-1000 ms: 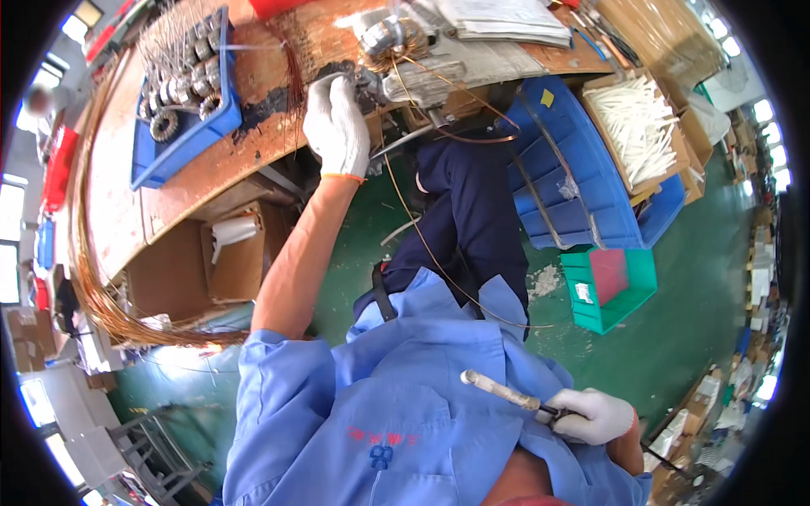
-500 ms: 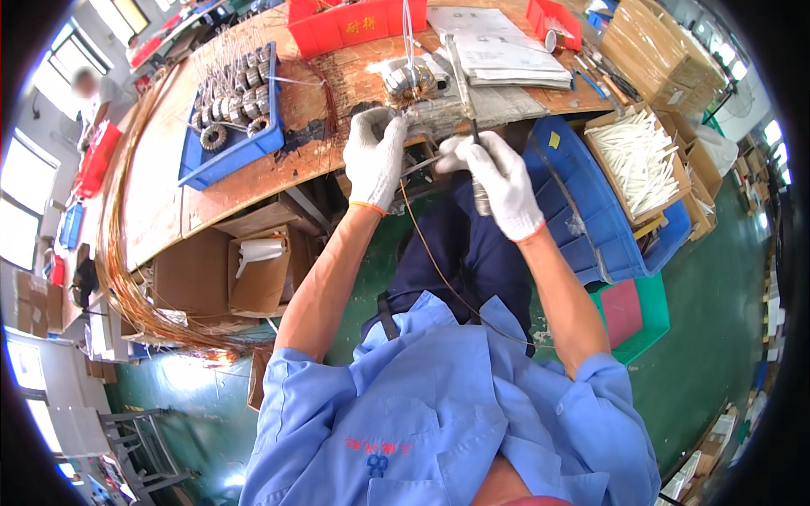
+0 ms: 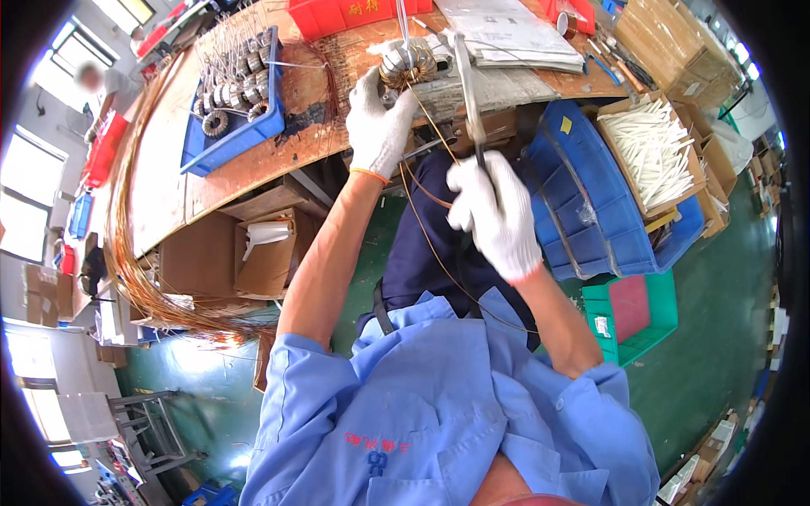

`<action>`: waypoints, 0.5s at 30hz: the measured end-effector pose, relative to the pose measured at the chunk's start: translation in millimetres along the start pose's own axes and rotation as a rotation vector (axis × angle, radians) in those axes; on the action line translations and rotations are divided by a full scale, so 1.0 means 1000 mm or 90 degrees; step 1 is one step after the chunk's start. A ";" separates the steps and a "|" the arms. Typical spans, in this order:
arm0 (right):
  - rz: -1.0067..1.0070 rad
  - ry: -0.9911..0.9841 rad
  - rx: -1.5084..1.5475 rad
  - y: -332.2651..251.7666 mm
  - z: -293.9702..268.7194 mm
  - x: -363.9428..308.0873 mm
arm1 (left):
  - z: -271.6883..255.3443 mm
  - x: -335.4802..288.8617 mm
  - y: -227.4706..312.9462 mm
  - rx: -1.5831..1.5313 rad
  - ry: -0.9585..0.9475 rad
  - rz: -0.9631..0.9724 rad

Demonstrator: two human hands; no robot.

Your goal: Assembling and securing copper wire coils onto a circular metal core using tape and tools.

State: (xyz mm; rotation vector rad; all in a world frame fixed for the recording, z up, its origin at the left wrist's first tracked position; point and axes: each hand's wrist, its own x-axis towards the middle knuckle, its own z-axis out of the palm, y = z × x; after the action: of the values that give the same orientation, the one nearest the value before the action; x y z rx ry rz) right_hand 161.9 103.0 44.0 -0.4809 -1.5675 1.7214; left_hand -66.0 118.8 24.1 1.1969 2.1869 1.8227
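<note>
A ring-shaped coil [image 3: 408, 67] wound with copper wire sits at the table's front edge, under a white cord. My left hand [image 3: 381, 131], white-gloved, is just below and left of it, thumb and fingers apart; the fingertips reach its left side, and whether they touch it is unclear. Copper wire [image 3: 435, 128] runs taut from the coil down to my right hand [image 3: 499, 207], also gloved and closed around it. Up from that fist rises a long grey tool [image 3: 467, 88] with a dark lower part, smeared by motion; its kind is unclear. Slack wire loops below.
A blue tray [image 3: 232, 145] of finished-looking coils stands left on the table. Behind are a red bin [image 3: 337, 21] and papers [image 3: 506, 38]. A blue crate [image 3: 569, 202] and a box of white sticks [image 3: 650, 152] stand right. Copper wire bundles [image 3: 118, 228] hang over the left edge.
My right hand has moved down toward me, drawing wire taut from the coil. My left hand has shifted slightly up toward the coil, and its fingers have spread. The view has tilted slightly.
</note>
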 end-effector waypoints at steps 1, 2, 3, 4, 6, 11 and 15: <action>-0.038 0.025 -0.044 0.000 0.007 -0.018 | -0.004 -0.006 0.005 0.093 0.018 0.007; -0.030 0.029 -0.065 -0.011 0.009 -0.036 | -0.002 -0.010 0.005 0.101 0.009 -0.018; -0.013 0.032 -0.085 -0.021 0.007 -0.061 | 0.001 -0.016 0.007 0.148 0.042 0.008; -0.010 0.042 -0.120 -0.020 0.004 -0.088 | 0.004 -0.020 0.008 0.129 0.049 0.022; -0.006 0.093 -0.111 -0.018 -0.014 -0.128 | 0.019 -0.020 0.025 0.057 0.026 0.031; -0.045 0.079 -0.302 -0.031 -0.065 -0.226 | 0.049 -0.030 0.020 -0.007 0.136 -0.020; 0.064 0.137 -0.703 -0.028 -0.106 -0.302 | 0.073 -0.035 0.011 -0.070 0.325 -0.027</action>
State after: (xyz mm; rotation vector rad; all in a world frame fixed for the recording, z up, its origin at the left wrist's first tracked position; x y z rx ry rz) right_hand 441.6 -45.8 -10.1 -1.2314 -2.2394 0.6709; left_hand 0.4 158.3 -3.7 0.7115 2.2708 2.4026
